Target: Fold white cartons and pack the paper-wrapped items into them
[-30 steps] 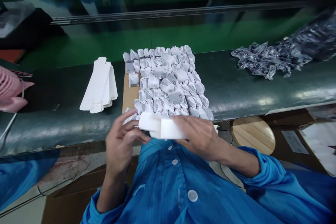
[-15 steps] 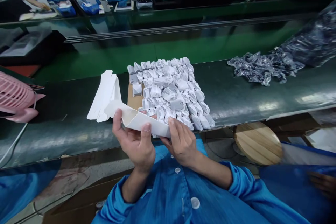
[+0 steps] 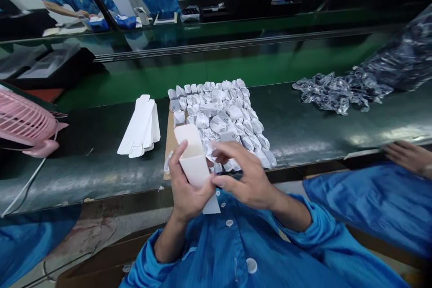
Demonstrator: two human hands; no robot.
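My left hand (image 3: 189, 191) is closed around a narrow white carton (image 3: 195, 170), whose upper flap stands up and whose lower end points toward my body. Beside it, my right hand (image 3: 251, 177) has its fingers apart, with the thumb tip close to the carton and the left thumb; whether they touch I cannot tell. Beyond both hands lie rows of small items in white wrapping (image 3: 221, 121) on a brown cardboard sheet (image 3: 170, 144). Some of these rows are hidden behind my hands. Left of the sheet, flat white cartons (image 3: 140, 128) lie in a small stack.
A pink fan (image 3: 27, 119) stands at the left of the dark green bench (image 3: 297, 135). Clear plastic bags (image 3: 340, 92) are heaped at the right. A co-worker's hand (image 3: 408, 157) and blue sleeve are close on my right. Other people work across the bench.
The carton has turned from lying sideways to pointing away from me. My right hand has let go of its end and spread its fingers. A co-worker's arm has come in at the right.
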